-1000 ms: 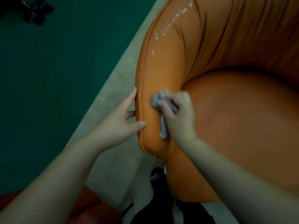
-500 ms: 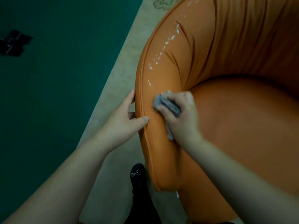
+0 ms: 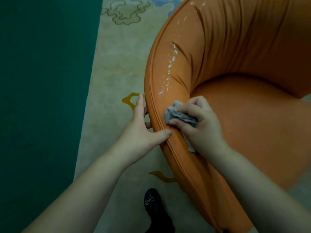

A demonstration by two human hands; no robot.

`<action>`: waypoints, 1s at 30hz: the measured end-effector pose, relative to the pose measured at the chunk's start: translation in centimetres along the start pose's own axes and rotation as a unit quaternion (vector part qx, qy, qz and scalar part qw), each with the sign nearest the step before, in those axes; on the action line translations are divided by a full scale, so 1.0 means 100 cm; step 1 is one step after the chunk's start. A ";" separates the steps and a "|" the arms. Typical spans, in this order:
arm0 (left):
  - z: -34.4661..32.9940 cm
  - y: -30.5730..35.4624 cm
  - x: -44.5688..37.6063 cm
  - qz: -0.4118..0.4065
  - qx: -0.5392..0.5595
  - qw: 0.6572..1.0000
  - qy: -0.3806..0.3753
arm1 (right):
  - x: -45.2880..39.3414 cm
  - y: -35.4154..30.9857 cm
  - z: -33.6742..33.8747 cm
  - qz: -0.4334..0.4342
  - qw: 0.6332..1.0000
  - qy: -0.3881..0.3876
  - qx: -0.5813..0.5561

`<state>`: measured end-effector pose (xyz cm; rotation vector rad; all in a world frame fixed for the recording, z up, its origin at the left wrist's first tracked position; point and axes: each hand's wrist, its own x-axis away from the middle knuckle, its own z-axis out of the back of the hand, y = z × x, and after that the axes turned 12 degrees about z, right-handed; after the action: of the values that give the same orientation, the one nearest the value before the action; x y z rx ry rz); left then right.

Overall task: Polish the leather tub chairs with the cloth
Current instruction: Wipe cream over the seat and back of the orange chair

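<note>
Chair: an orange leather tub chair [image 3: 252,132] is seen from above, standing on a pale patterned rug [image 3: 117,64]; its curved arm runs from top centre down to the lower right.
Cloth: a small grey cloth [image 3: 178,116] is bunched and pressed onto the top of the arm, just below a trail of white polish drops [image 3: 170,68].
Right hand: the right hand [image 3: 200,123] is closed round the cloth, which is pinched between thumb and curled fingers; a loose tail hangs out beneath the palm.
Left hand: the left hand [image 3: 143,130] is held open, its fingers laid straight against the outer wall of the arm and its thumb resting on the piped top edge.
Handling of the cloth: it is judged light, soft and limp; a wadded grip with a flat pad presented to the leather is likely best, with the tail tucked in so that it is not dragged.
Handling of the chair: it is judged heavy and padded, yielding a little under pressure; the smooth leather is probably slick where polish lies.
Where to hold: the arm's outer wall and piping are judged a sound bracing place, clear of the wet streak.
Pleats: folds in the inner back are likely to trap polish, so the cloth may need to be worked along them.
Shoe: a dark shoe [image 3: 151,202] is planted on the rug near the chair's base.
</note>
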<state>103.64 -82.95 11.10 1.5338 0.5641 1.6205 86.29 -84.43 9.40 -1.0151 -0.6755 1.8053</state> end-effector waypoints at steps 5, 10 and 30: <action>0.013 0.007 -0.014 -0.012 0.011 0.999 -0.031 | -0.053 0.001 -0.012 0.004 0.999 0.010 0.033; 0.015 0.006 -0.025 -0.018 0.015 0.999 -0.028 | -0.058 0.010 -0.015 0.004 0.999 0.033 0.035; 0.051 0.063 -0.076 -0.010 -0.126 0.991 -0.030 | -0.122 0.034 -0.017 0.083 0.994 0.026 0.063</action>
<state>106.37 -93.64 12.30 1.3793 0.3254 1.5604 88.95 -96.87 10.14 -1.0531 -0.4501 1.9321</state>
